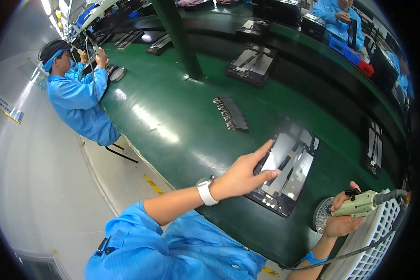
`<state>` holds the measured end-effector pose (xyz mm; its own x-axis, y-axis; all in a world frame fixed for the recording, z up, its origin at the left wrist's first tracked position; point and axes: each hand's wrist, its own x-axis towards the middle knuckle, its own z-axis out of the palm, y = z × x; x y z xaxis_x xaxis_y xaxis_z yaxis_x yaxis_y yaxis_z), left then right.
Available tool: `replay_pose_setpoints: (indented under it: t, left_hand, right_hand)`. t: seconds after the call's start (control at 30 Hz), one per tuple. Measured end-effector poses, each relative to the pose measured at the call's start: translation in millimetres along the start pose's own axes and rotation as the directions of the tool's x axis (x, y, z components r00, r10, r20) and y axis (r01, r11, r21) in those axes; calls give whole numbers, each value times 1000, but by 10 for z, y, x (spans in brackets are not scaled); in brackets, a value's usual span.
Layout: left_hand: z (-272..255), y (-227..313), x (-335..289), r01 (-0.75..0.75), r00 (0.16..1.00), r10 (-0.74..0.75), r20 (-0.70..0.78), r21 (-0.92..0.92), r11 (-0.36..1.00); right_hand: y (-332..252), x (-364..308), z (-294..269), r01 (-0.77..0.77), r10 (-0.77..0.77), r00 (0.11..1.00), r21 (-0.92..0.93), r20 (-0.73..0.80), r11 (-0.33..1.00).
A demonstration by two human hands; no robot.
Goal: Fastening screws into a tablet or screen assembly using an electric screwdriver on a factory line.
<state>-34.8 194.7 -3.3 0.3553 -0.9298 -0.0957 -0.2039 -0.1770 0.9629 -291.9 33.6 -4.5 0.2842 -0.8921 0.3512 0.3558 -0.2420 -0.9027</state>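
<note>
The opened tablet lies by the near edge of the bench, long axis pointing away from it; the left hand, nearer, grips its left side, thumb on top; rightward, the right hand clasps a pale green driver beside a round dish

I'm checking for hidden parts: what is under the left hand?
The left hand is over part of an opened black tablet and the green table; whatever lies directly beneath is hidden.
</note>
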Motion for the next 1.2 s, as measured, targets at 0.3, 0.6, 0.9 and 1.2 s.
replay_pose_setpoints:
  t: [0.3,0.6,0.9,1.2]
  left_hand:
    - [129,-151,-361,-372,916,388,100,572,731]
    - [98,-322,-352,-285,936,348,-56,460,841]
    - [134,-436,-384,-358,919,388,74,570,739]
    - [-572,-209,141,-365,903,417,100,688,627]
  right_hand:
    - [-356,137,-182,-25,29,999,-140,26,990]
    - [-117,262,-92,-26,6,971,-79,-240,997]
    - [58,197,-205,37,-64,952,-93,-300,995]
    - [51,227,-239,-37,-13,936,-134,-352,990]
